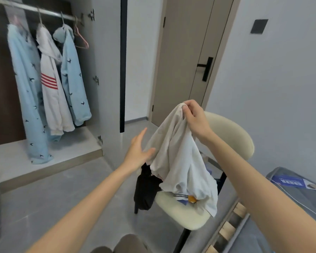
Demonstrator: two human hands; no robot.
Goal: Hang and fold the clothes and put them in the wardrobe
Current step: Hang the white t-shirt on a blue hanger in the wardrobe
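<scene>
- right hand (193, 115) pinches the top of a pale garment (175, 157) between thumb and curled fingers, held above the seat of the cream chair (232, 136), in front of its backrest.
- left hand (138, 150) is spread, fingers straight, palm against the garment's left flank, lower than the right hand and at the chair's left side.
- the garment hangs with its long axis nearly upright, from the pinch down to the chair seat, where its lower edge lies crumpled. the left hand looks the nearer one to take a second hold along that side, so the cloth can be spread for a hanger or a fold.
- a black garment (146, 190) droops off the chair's left front edge, partly under the pale one.
- right of the chair, a bed (299, 212) carries a blue printed label (288, 182); its writing is too blurred to read.
- left of and beyond the chair, the open wardrobe (44, 161) holds three hung garments on its rail (35, 10) and one bare pink hanger (82, 40), probably the one to use.
</scene>
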